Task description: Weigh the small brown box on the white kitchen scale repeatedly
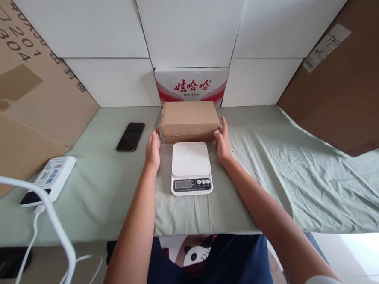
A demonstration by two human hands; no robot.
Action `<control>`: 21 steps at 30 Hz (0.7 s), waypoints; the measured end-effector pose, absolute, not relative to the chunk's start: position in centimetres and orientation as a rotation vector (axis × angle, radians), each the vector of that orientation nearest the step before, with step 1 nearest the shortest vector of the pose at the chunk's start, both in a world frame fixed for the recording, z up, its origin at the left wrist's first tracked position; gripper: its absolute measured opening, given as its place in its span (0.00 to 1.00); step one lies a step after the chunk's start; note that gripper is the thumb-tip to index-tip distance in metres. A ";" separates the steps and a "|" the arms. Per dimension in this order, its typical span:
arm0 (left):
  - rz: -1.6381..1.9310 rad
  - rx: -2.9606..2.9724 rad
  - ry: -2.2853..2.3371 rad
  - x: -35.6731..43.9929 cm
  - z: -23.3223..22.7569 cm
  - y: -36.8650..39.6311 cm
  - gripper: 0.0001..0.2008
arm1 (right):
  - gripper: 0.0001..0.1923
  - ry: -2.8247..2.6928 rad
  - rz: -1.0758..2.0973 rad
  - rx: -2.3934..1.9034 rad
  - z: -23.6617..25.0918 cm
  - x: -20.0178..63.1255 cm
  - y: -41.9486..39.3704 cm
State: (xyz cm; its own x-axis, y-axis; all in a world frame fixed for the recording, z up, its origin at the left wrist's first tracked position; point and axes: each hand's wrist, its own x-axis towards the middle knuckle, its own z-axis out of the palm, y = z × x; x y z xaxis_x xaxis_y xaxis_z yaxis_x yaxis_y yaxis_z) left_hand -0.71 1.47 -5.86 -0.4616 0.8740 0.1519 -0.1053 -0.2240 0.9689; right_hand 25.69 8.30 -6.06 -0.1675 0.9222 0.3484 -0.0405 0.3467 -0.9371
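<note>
Brown and plain, a closed rectangular cardboard box (189,119) lies on the desk (270,181), which is draped in a pale green cloth, directly behind a small white digital kitchen scale (192,167). The left hand (153,149) is flat and open beside the box's left end, fingertips close to its lower corner; whether they touch it is unclear. The right hand (223,140) presses its open palm and fingers against the right end. Neither grip is closed round anything; the box sits between the two hands, resting on the cloth and not lifted.

By the look of it, the step in hand is bracketing the box from both sides. A lift would call for even inward pressure from both palms, since the left seems not yet seated, and for clearing the scale's rear edge, which lies just in front.

Behind the box stands a white carton with red Chinese characters (191,84) reading 娃哈哈, with smaller print below too fine to read. A black smartphone (130,136) lies to the left, and a white power bank with a blue label (50,179) lies nearer the desk's front edge. The large cardboard sheet (28,89) at left bears "304" and part of "201".
</note>
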 end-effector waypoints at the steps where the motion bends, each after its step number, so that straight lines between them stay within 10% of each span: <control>1: 1.752 0.992 1.308 -0.4 -5.9 1.5 0.47 | 0.45 -1.458 1.091 -0.856 -5.9 25.6 8.2; 21: 1.731 1.078 1.250 0.2 -5.9 1.2 0.34 | 0.45 -1.610 0.919 -0.842 -5.5 25.4 7.8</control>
State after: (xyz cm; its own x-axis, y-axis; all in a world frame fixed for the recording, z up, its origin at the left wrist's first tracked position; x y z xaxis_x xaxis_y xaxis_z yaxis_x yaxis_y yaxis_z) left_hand 0.17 1.24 -5.92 -0.3800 0.9011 0.2089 -0.0853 -0.2591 0.9621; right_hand 25.43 7.79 -5.47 -0.2010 0.8771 0.4361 0.0700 0.4569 -0.8867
